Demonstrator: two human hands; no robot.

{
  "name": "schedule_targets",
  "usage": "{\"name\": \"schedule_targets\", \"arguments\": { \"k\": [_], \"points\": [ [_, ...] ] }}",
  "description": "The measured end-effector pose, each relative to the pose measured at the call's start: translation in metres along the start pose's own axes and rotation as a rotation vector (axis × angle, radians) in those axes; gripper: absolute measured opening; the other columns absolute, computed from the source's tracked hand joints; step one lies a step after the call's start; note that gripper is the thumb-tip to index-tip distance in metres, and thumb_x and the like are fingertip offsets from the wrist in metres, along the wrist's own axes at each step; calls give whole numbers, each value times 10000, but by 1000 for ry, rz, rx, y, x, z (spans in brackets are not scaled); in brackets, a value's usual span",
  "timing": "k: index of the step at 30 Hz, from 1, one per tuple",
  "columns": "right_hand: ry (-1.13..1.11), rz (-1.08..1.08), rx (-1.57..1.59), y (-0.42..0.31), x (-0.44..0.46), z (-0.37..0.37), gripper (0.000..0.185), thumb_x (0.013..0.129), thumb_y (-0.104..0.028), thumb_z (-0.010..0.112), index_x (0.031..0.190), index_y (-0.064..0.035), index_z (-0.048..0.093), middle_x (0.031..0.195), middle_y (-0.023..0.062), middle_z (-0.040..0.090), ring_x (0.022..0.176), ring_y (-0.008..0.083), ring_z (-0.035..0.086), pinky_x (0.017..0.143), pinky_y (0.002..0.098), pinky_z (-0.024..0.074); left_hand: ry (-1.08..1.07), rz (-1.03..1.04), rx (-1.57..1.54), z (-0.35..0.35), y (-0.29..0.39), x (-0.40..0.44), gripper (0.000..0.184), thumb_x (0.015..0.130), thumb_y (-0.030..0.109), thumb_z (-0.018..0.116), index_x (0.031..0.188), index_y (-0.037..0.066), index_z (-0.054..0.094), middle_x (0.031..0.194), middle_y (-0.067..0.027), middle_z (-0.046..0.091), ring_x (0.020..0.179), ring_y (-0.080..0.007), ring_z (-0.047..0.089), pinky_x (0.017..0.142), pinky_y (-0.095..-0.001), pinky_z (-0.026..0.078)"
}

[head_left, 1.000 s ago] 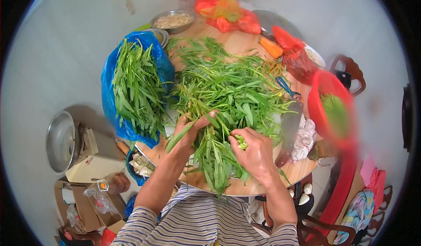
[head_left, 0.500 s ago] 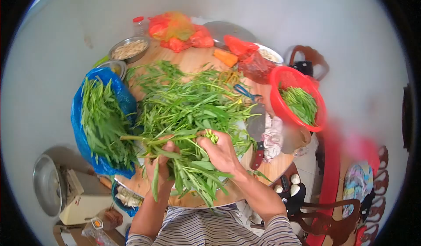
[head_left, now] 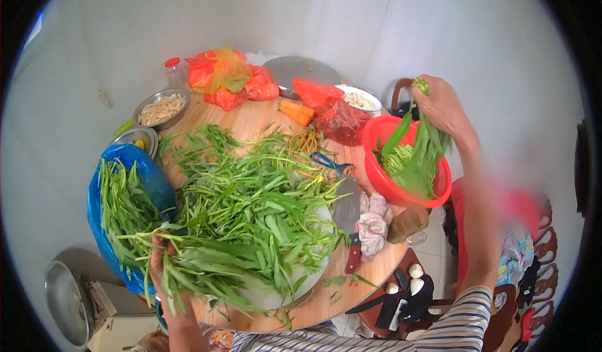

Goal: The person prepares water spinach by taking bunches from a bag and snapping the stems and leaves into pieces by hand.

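Note:
My right hand (head_left: 441,105) is raised above a red basket (head_left: 371,164), its fingers closed round a bunch of green stems whose leaves hang down into the basket. Cut greens (head_left: 401,159) lie inside it. At the lower left, my left hand (head_left: 162,258) grips a bundle of leafy greens (head_left: 213,264), with its fingers partly hidden by leaves. A large loose pile of greens (head_left: 251,192) covers the middle of the round wooden table. More greens (head_left: 125,192) fill a blue plastic bag (head_left: 153,179) beside the pile.
A cleaver (head_left: 346,211) with a red handle and a pinkish cloth (head_left: 374,226) lie right of the pile. Blue-handled scissors (head_left: 330,162), carrots (head_left: 296,111), red bags (head_left: 232,82), a metal bowl (head_left: 161,108) and a white bowl (head_left: 360,100) stand farther back. A chair is at the lower right.
My right hand has moved up and right from the pile to above the red basket with its bunch. My left hand has shifted left and down with its bundle. The view has turned right.

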State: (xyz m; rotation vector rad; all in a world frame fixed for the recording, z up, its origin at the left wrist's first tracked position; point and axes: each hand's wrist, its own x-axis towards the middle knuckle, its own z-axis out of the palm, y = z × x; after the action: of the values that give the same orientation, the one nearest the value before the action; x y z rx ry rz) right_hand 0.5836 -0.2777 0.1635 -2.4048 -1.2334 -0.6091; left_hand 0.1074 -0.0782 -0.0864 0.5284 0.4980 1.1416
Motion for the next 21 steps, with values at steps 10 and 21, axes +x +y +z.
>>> {"name": "schedule_targets", "arguments": {
  "k": [10,21],
  "points": [
    [-563,-64,-249,206,-32,179,441,854,-351,645,1195,-72,663,1092,266,691,1042,387,672,912,506,512,-290,61,-3,-16,33,14,337,1028,370,569,1215,92,614,965,-15,643,818,-124,623,697,-297,530],
    [-444,-32,177,231,-7,149,419,771,-131,744,1162,-5,661,1057,171,691,1026,340,657,948,438,493,-61,201,139,-18,127,-11,328,992,268,640,1211,37,559,862,-12,587,712,-127,549,547,-233,478]
  ]
}}
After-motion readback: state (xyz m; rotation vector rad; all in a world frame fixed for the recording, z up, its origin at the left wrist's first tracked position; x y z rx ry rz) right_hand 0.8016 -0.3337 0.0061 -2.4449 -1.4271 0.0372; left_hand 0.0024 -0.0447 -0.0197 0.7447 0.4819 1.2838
